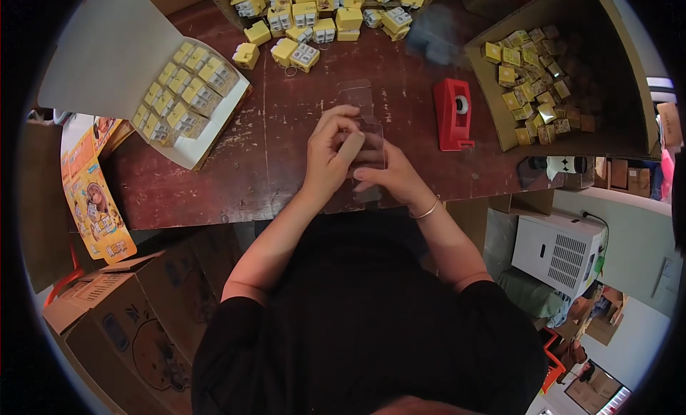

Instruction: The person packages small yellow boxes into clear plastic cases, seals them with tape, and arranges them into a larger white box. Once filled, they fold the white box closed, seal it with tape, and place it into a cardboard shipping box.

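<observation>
A clear plastic folding box (pixel 366 113), thin and see-through, is between my two hands above the near part of the table. My left hand (pixel 331 149) has its fingers bent around the left side of the plastic. My right hand (pixel 391 173) grips it from the right and below, with the thumb pointing left; some of its fingers show through the plastic. How far the box is folded open is hard to make out. Beyond my hands lie small yellow-and-white toys (pixel 294 53), some with key rings.
A red tape dispenser (pixel 453 115) stands right of my hands. At the left, a white display box (pixel 207 145) holds several packed toys. A carton (pixel 629 122) at the right contains many small packages. Printed orange cardboard (pixel 96 201) hangs over the left edge of the dark red table (pixel 286 179).
</observation>
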### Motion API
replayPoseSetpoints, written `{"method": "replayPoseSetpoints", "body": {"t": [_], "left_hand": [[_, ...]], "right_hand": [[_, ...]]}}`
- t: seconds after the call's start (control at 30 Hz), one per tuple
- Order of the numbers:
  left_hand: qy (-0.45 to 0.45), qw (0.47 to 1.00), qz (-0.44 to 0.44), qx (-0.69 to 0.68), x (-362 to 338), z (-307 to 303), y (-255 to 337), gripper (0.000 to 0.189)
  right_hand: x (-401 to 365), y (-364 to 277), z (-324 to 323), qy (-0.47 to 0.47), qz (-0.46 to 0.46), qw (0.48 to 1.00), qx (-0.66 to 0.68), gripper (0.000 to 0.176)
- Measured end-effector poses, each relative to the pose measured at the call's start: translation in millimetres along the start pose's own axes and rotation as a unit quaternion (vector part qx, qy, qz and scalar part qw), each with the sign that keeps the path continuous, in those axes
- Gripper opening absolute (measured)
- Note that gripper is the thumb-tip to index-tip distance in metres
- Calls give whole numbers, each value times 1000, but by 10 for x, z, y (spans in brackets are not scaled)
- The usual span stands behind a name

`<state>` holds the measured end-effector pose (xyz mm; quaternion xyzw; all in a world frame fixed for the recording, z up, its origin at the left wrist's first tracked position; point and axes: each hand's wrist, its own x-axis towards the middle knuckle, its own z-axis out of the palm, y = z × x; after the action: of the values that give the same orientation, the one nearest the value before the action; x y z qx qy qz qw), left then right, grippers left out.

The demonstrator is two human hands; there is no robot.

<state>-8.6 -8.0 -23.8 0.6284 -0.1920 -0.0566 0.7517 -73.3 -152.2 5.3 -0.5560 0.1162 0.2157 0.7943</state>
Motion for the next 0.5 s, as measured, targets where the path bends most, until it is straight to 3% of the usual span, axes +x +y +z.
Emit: {"method": "replayPoseSetpoints", "body": {"t": [0.03, 0.17, 0.23, 0.27, 0.33, 0.5], "left_hand": [[-7, 998, 50, 49, 14, -2, 39, 17], [-15, 999, 46, -16, 5, -9, 295, 21], [-114, 984, 99, 92, 75, -131, 354, 23], [-113, 984, 98, 92, 73, -126, 345, 23], [-118, 990, -50, -60, 69, -117, 328, 20], [-92, 986, -106, -86, 135, -135, 438, 17]], "right_hand": [[-9, -12, -24, 2, 0, 1000, 1, 61], [-29, -27, -65, 0, -11, 1000, 17, 53], [-31, -37, -61, 0, -20, 1000, 13, 51], [-35, -39, -54, 10, -28, 999, -13, 49], [-31, -24, -50, 18, -36, 998, -39, 48], [-44, 75, -83, 23, -116, 988, -99, 46]]}}
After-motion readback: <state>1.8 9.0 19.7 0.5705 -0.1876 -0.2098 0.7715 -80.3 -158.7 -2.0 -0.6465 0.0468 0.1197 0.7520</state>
